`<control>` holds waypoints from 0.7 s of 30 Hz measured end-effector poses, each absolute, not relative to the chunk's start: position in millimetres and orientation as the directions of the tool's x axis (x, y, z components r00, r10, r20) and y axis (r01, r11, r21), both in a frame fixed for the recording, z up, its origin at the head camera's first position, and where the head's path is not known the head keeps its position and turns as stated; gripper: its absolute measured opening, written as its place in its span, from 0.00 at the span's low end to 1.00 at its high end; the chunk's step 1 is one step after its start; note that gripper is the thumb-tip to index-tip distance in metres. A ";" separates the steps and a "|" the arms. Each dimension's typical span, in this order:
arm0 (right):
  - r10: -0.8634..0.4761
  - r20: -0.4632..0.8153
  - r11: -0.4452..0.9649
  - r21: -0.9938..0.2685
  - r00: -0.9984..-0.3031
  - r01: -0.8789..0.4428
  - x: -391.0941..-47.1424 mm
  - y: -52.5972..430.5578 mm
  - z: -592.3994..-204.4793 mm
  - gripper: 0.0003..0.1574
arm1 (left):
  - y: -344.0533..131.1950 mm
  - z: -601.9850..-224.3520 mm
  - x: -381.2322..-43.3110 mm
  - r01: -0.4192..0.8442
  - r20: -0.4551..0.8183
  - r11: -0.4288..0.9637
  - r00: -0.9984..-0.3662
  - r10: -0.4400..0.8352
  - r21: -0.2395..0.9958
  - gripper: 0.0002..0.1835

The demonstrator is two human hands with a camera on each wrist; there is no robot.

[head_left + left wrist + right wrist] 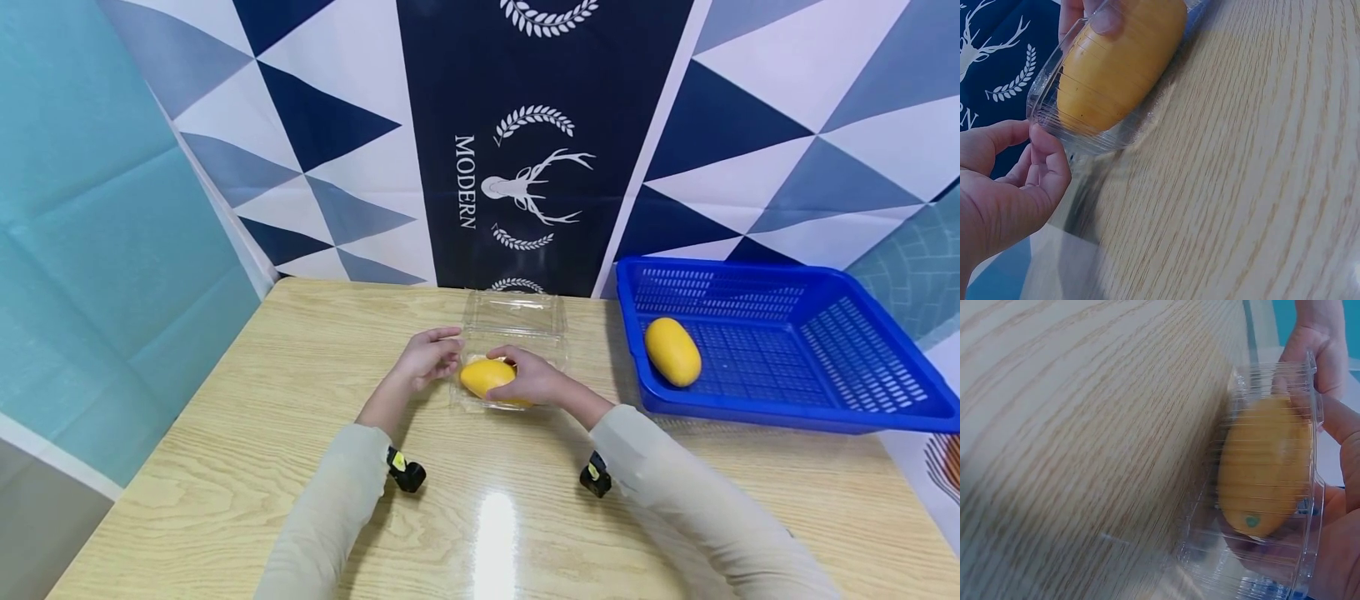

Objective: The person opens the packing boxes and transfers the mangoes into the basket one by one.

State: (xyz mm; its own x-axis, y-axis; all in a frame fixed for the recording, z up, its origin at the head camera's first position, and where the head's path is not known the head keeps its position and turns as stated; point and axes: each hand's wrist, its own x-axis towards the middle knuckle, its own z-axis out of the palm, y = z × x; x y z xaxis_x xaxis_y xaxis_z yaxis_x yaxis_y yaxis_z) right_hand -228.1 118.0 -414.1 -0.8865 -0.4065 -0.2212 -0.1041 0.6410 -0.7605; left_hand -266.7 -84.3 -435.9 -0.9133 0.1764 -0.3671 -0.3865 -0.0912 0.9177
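A yellow mango (483,377) lies in the base of a clear plastic clamshell box (516,312), whose lid stands open toward the wall. My right hand (534,379) reaches in from the right and holds the mango from above, fingers and thumb on either side. At the box's left end, my left hand (429,358) pinches the rim between thumb and forefinger, as the left wrist view shows on the left hand (1016,175). Through the ribbed clear wall the right wrist view shows the mango (1266,469) with a small green spot at its end.
To the right stands a blue plastic basket (757,408) with slotted walls, a second mango (672,352) at its left side. The wooden table (285,433) meets a patterned wall cloth (345,150) at the back. Light glares off the table's front.
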 end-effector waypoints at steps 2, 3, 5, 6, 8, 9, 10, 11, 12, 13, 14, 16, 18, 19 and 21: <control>-0.406 -0.224 0.646 -0.756 -0.886 -0.104 -228.8 117.3 -414.7 0.46 | -84.3 -436.1 -267.0 -0.387 -0.366 -0.098 -0.913 0.179 0.917 0.24; -0.407 -0.226 0.649 -0.753 -0.885 -0.107 -229.5 117.1 -415.5 0.47 | -84.4 -436.1 -267.1 -0.387 -0.366 -0.100 -0.913 0.181 0.917 0.24; -0.408 -0.231 0.655 -0.748 -0.883 -0.107 -230.4 116.6 -416.4 0.47 | -84.4 -435.7 -267.3 -0.387 -0.365 -0.101 -0.913 0.183 0.917 0.24; -0.407 -0.233 0.658 -0.745 -0.883 -0.107 -231.1 116.4 -417.1 0.48 | -84.3 -435.6 -267.3 -0.387 -0.365 -0.101 -0.913 0.183 0.916 0.23; -0.408 -0.238 0.666 -0.738 -0.881 -0.108 -232.2 115.8 -417.8 0.48 | -84.3 -435.0 -267.4 -0.387 -0.366 -0.099 -0.913 0.182 0.917 0.23; -0.407 -0.242 0.669 -0.736 -0.881 -0.107 -232.4 115.5 -417.9 0.48 | -84.3 -434.7 -267.3 -0.387 -0.366 -0.097 -0.913 0.181 0.917 0.23; -0.406 -0.246 0.672 -0.733 -0.880 -0.106 -232.6 115.2 -417.9 0.48 | -84.2 -434.5 -267.3 -0.386 -0.366 -0.095 -0.913 0.180 0.918 0.23; -0.405 -0.249 0.675 -0.730 -0.880 -0.104 -233.0 115.0 -418.0 0.48 | -84.1 -434.5 -267.3 -0.386 -0.366 -0.094 -0.913 0.180 0.918 0.23; -0.405 -0.252 0.677 -0.729 -0.879 -0.103 -233.2 114.9 -418.1 0.48 | -84.1 -434.4 -267.3 -0.386 -0.366 -0.093 -0.913 0.179 0.918 0.23; -0.406 -0.255 0.677 -0.729 -0.878 -0.102 -233.4 114.8 -418.1 0.48 | -84.1 -434.4 -267.2 -0.386 -0.365 -0.094 -0.913 0.179 0.918 0.23; -0.407 -0.256 0.676 -0.730 -0.877 -0.100 -233.3 114.7 -417.8 0.48 | -84.1 -434.4 -267.1 -0.385 -0.365 -0.096 -0.914 0.179 0.918 0.23; -0.412 -0.253 0.671 -0.734 -0.875 -0.104 -233.5 114.9 -418.0 0.48 | -84.2 -434.6 -267.0 -0.386 -0.365 -0.100 -0.913 0.179 0.917 0.23; -0.416 -0.245 0.670 -0.734 -0.876 -0.112 -232.9 115.0 -417.6 0.48 | -84.2 -434.9 -266.9 -0.386 -0.365 -0.102 -0.914 0.180 0.917 0.23; -0.420 -0.235 0.673 -0.729 -0.876 -0.127 -232.7 115.1 -417.2 0.47 | -84.2 -435.0 -266.7 -0.386 -0.365 -0.103 -0.914 0.180 0.917 0.23; -0.423 -0.228 0.675 -0.725 -0.877 -0.136 -232.1 115.0 -416.7 0.47 | -84.3 -435.1 -266.5 -0.387 -0.366 -0.102 -0.914 0.178 0.917 0.23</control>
State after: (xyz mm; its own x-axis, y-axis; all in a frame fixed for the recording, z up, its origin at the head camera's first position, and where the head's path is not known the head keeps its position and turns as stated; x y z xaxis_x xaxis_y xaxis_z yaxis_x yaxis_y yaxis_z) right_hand -232.1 115.0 -416.7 -0.8771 -0.4225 -0.2283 -0.1364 0.6750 -0.7251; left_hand -266.5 -84.3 -435.1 -0.9136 0.1777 -0.3657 -0.3867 -0.1015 0.9166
